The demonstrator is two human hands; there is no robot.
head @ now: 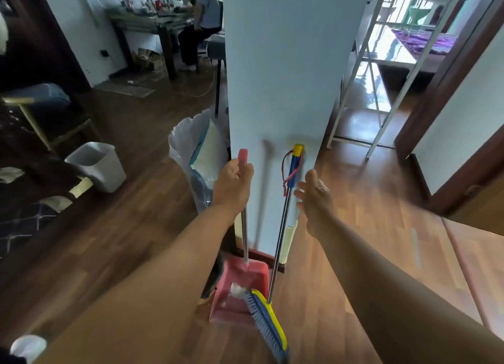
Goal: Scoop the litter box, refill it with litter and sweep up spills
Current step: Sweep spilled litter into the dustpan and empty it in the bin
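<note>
A pink dustpan [240, 290] stands on the wood floor against the end of a pale wall, its long handle rising to a pink grip. My left hand [233, 185] is closed around that grip. A broom [281, 241] with a metal pole, blue and yellow handle top and a red loop leans on the wall beside it. The broom's blue and yellow brush head [268, 325] rests at the dustpan's mouth. My right hand [316, 197] hovers open just right of the broom pole, apart from it. No litter box shows.
A clear plastic bag with packaging [199, 156] stands left of the wall end. A white waste bin [96, 166] sits further left. A person sits at a cluttered table [152, 22] at the back. A white metal rack [381, 96] stands behind the wall on the right.
</note>
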